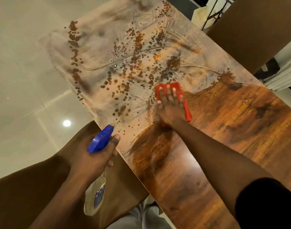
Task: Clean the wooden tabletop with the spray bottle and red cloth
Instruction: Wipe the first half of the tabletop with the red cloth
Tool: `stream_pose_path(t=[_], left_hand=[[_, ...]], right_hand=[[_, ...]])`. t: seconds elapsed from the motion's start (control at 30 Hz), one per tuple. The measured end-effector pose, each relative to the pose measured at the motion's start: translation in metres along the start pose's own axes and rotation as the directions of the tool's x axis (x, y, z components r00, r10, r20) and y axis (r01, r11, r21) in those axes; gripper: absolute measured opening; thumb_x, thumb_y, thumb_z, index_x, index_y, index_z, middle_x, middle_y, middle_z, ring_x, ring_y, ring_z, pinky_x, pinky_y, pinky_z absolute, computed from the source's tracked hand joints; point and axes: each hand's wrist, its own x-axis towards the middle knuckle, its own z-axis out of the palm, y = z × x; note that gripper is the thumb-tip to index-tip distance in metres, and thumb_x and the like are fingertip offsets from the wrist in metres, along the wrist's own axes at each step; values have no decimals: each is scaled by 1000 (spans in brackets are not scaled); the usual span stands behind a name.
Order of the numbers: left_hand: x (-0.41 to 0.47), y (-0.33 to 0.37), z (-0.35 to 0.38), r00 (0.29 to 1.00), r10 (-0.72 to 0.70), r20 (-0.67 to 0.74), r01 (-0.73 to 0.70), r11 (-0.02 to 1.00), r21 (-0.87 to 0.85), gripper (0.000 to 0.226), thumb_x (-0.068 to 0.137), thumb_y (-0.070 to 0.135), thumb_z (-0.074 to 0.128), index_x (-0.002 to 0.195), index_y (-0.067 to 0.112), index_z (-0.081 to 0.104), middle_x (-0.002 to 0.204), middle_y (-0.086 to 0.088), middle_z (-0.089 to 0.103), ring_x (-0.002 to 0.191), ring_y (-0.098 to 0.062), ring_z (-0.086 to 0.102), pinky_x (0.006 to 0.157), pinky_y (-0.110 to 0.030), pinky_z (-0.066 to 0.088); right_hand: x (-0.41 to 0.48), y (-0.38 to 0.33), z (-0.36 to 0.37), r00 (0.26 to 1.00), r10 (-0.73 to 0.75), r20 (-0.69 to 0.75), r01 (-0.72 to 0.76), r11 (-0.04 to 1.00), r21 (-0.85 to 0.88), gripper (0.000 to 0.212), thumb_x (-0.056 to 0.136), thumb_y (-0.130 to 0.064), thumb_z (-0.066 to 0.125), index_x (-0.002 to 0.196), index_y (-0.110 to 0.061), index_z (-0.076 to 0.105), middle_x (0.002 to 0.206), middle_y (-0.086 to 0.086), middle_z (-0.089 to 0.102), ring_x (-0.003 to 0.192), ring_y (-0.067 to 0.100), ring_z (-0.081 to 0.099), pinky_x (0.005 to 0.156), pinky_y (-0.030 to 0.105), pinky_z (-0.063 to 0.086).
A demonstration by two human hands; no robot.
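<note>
The wooden tabletop runs from lower right to upper left. Its far half is dusty, smeared and dotted with spray droplets; the near half shows dark, wiped wood. My right hand lies flat, fingers spread, pressing the folded red cloth onto the table at the border between the wiped and dusty parts. My left hand grips the spray bottle by its neck, off the table's left edge. Its blue trigger head points toward the table, and the clear body hangs below my wrist.
A brown chair back stands at the far right side of the table, with a cream object and a black stand behind it. Pale glossy floor tiles lie to the left. A brown surface sits under my left arm.
</note>
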Motion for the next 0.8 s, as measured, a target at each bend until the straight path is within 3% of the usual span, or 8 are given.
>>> stream_pose_path(t=[0.07, 0.17, 0.33, 0.43, 0.57, 0.67, 0.8], left_hand=[[0, 1, -4, 1000, 4, -22, -4, 1000, -3, 38, 95, 49, 69, 82, 14, 74, 63, -2, 77, 50, -18, 70, 71, -38, 60], [-1, 2, -9, 1000, 3, -29, -3, 1000, 6, 41, 95, 52, 69, 77, 15, 74, 64, -7, 77, 54, -25, 72, 73, -41, 61], [2, 2, -11, 997, 72, -20, -70, 995, 69, 38, 100, 44, 67, 76, 16, 73, 58, -8, 74, 52, -25, 72, 79, -52, 65], [3, 3, -5, 996, 84, -8, -83, 994, 68, 41, 101, 46, 67, 73, 16, 72, 57, -10, 74, 52, -28, 73, 80, -56, 66], [-1, 2, 6, 998, 39, 44, -41, 997, 57, 41, 100, 51, 65, 74, 19, 72, 58, -10, 74, 58, -33, 75, 80, -53, 64], [-2, -2, 11, 996, 42, 79, -47, 996, 70, 45, 99, 54, 63, 72, 19, 73, 55, -7, 73, 54, -24, 73, 79, -47, 63], [-5, -2, 15, 997, 30, 74, -34, 998, 45, 46, 88, 62, 62, 79, 19, 73, 57, 1, 74, 50, -15, 71, 67, -33, 60]], right_hand=[[4, -59, 9, 984, -167, 53, 169, 985, -36, 70, 113, -53, 8, 169, -24, -23, 174, 11, -31, 161, 34, -26, 132, 62, -6], [-28, -118, 37, 903, -422, 81, 427, 902, -58, 67, 114, -49, 10, 170, -25, -19, 176, 9, -27, 162, 32, -26, 132, 60, -5], [-125, -114, 84, 790, -600, 127, 608, 793, -36, 63, 116, -43, 23, 172, -30, -2, 181, 3, -12, 166, 24, -18, 133, 55, -4], [-194, -73, 97, 798, -586, 140, 595, 803, -29, 64, 116, -42, 27, 174, -33, 2, 182, 0, -5, 167, 22, -13, 133, 52, -7], [-241, 3, 89, 848, -514, 134, 526, 846, -87, 66, 115, -42, 33, 174, -35, 6, 182, -3, 3, 168, 21, -2, 130, 49, 0], [-201, 36, 69, 873, -469, 132, 486, 861, -149, 67, 115, -45, 29, 174, -35, 0, 182, 0, 1, 168, 24, -3, 132, 51, 1], [-102, 51, 31, 959, -283, 24, 284, 952, -118, 63, 115, -50, 11, 171, -37, -15, 180, 0, -19, 166, 24, -18, 133, 57, -4]])
